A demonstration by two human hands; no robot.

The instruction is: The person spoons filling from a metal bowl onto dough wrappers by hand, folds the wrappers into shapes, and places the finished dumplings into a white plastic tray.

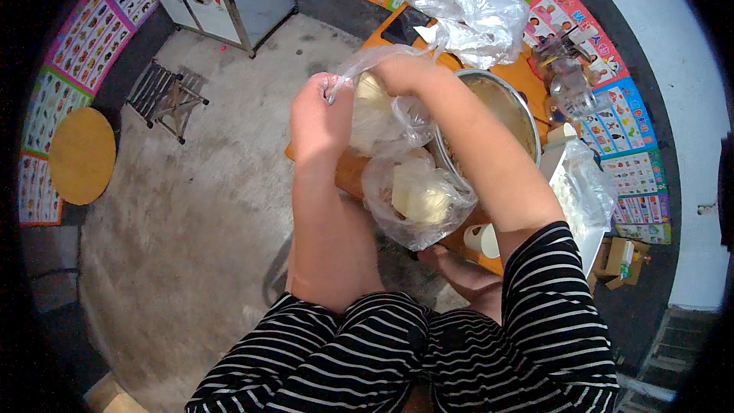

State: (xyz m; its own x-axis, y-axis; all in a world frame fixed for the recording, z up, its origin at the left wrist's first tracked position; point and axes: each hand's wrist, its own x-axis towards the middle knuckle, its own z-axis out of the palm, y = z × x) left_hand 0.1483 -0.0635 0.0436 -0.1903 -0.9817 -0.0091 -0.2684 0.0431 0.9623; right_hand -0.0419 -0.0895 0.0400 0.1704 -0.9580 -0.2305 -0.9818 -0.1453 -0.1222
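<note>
My left hand (322, 112) is closed on the gathered rim of a clear plastic bag (378, 60). My right hand (395, 74) reaches to the opposite side of this bag, its fingers mostly hidden by the plastic and the wrist. A pale yellow dough-like piece (370, 89) shows inside, beside the right hand. Just below lies a second clear plastic bag (381, 183), its pale yellow dough-like contents (424, 201) seen through the film. A large round metal bowl (530, 109) stands partly under my right forearm, with brownish residue or mixture inside.
On the orange wooden table (338, 169) are a dark flat device (406, 25), crumpled clear plastic (470, 6), glass jars (573, 92) and a white cup (483, 241). A plastic-wrapped white mass (585, 183) sits at the right. A folding stool (166, 100) stands on the floor.
</note>
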